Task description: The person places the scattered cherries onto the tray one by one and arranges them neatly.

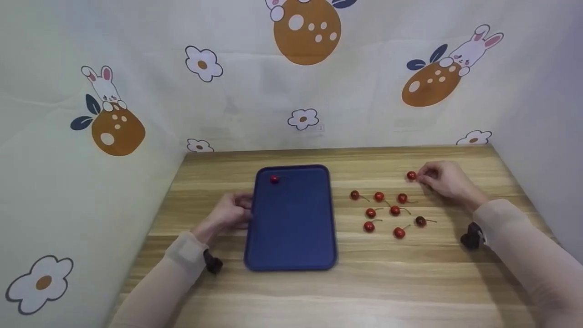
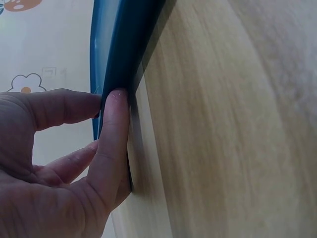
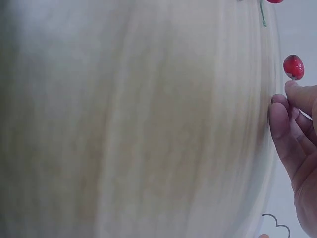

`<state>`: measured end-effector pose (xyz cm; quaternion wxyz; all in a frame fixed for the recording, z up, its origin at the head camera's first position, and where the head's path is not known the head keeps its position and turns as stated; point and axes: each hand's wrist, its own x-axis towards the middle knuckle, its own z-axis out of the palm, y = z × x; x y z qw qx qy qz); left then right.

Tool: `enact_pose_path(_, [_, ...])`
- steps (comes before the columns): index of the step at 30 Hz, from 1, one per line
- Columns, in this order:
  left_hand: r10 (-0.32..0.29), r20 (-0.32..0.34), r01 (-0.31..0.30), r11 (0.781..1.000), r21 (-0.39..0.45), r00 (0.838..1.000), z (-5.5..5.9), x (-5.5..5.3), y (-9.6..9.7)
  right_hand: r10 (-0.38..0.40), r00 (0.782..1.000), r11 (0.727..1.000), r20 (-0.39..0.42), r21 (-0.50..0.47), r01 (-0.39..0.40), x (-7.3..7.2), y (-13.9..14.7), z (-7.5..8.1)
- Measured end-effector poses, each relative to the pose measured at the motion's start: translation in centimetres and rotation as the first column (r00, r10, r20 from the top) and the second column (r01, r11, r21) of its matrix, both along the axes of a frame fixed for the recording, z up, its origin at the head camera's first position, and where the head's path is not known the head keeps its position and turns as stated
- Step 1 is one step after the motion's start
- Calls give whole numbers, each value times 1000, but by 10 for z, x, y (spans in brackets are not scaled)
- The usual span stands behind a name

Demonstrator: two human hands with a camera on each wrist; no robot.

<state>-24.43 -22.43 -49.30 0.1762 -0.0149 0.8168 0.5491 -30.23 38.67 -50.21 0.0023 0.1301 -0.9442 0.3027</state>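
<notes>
My right hand (image 1: 445, 180) pinches a red cherry (image 1: 411, 175) by its stem, at the back right of the table. In the right wrist view, that cherry (image 3: 293, 67) shows just past the thumb and fingertips (image 3: 280, 116). On the other side, my left hand (image 1: 229, 212) grips the left edge of a dark blue tray (image 1: 291, 223). The left wrist view has the thumb and fingers (image 2: 111, 134) on either side of the tray's rim (image 2: 119, 54). Inside the tray, near its far left corner, lies one cherry (image 1: 274, 179).
Several more cherries with stems, such as a front one (image 1: 399, 233) and a darker one (image 1: 420, 221), lie loose on the wooden table (image 1: 364, 282) between the tray and my right hand. A patterned cloth (image 1: 255, 91) rises behind the table and along its sides.
</notes>
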Motion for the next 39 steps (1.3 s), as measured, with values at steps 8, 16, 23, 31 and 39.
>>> enact_pose_path(8, [-1,-15,1,1000,-7,1000,1,3,1,-55,996,996,66,-65,59,2,-2,4])
enact_pose_path(16, [-24,-65,20,998,-55,998,1,3,0,-108,987,975,121,-179,129,4,-13,11])
enact_pose_path(23, [-17,-41,15,999,-33,999,0,1,0,-129,985,967,113,-207,151,2,-28,23])
enact_pose_path(31, [9,29,-9,1000,22,1000,0,0,0,-93,985,953,144,-273,130,2,-53,32])
enact_pose_path(39, [9,47,-11,999,42,999,0,1,0,-56,991,946,121,-312,91,0,-79,36])
